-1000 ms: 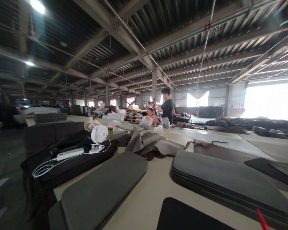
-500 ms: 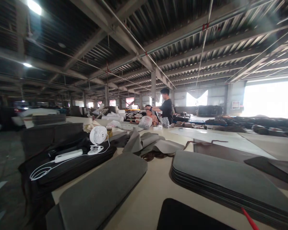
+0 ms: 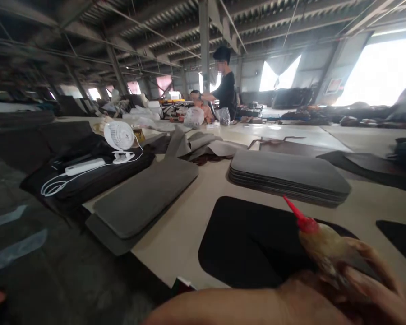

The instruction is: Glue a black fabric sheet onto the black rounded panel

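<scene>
Apparently my right hand (image 3: 375,271) grips bottle (image 3: 320,239), 4 o'clock; left hand (image 3: 311,298) I can't tell. Grey panels (image 3: 287,164) stacked, 3 o'clock; black panel (image 3: 240,239) seemingly left.

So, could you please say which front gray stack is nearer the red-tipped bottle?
The right gray stack, showing many layers, beyond the red-tipped bottle; the left gray stack lies nearer the fan.

A blurred hand (image 3: 311,300) is cut off below; a red-nozzled bottle (image 3: 320,243) partly hides the black panel (image 3: 240,239).
</scene>
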`<state>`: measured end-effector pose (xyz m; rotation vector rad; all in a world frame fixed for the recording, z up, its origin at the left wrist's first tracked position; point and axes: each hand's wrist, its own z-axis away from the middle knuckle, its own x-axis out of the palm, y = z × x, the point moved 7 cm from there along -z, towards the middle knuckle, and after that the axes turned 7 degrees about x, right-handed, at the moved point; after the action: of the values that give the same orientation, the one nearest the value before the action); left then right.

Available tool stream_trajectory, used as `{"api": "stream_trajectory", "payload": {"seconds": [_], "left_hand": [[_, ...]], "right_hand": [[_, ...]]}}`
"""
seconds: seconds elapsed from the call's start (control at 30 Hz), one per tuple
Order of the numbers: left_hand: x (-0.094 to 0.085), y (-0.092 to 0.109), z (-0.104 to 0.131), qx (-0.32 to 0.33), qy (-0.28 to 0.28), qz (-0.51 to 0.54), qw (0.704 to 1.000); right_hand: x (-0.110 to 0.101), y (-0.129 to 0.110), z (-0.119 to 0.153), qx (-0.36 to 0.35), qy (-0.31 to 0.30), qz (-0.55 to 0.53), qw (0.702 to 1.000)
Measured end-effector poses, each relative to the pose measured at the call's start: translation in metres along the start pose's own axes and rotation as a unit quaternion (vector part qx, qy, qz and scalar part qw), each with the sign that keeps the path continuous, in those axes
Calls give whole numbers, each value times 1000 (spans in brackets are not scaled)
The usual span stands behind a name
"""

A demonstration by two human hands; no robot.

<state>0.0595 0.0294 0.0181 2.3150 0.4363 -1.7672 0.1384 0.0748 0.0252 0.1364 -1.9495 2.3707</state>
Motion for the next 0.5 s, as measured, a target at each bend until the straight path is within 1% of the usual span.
{"api": "stream_trajectory", "payload": {"seconds": [0.07,0.17,0.27,0.37,0.43,0.5], "left_hand": [[-6,2,5,-25,25,28,999],[-16,17,18,-14,24,39,999],[-31,30,38,-24,30,36,999],[-52,34,66,-69,35,8,997],[-63,31,86,-116,34,-1,993],[-70,26,106,-173,39,3,984]], "right_hand": [[-1,-1,-4,9,12,-8,1000],[-2,-7,-8,-9,30,-4,999],[1,-14,-7,-32,16,13,999],[11,-18,-4,-48,-28,42,998],[18,-18,-2,-52,-51,61,995],[21,-16,-1,-47,-63,71,994]]}}
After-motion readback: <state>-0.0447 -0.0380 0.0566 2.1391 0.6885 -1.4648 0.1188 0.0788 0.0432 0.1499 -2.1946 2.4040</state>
